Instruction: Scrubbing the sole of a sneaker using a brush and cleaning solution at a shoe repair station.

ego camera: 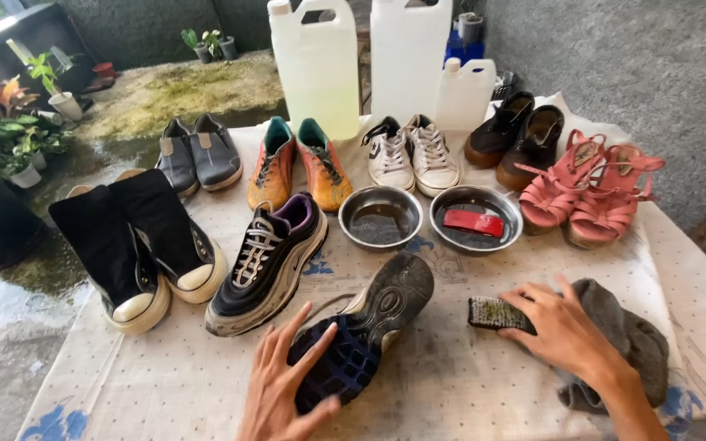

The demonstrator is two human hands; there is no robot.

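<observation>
My left hand rests on a black sneaker that lies on its side, sole turned up, near the table's front edge; the fingers are spread over its dark blue heel. My right hand grips a small scrub brush to the right of that sneaker, just above a grey cloth. The matching black and white sneaker stands upright to the left.
Two metal bowls sit mid-table, one with water, one holding a red bar. Rows of shoes fill the back: black high-tops, grey shoes, orange boots, white sneakers, brown shoes, pink sandals. White jugs stand behind.
</observation>
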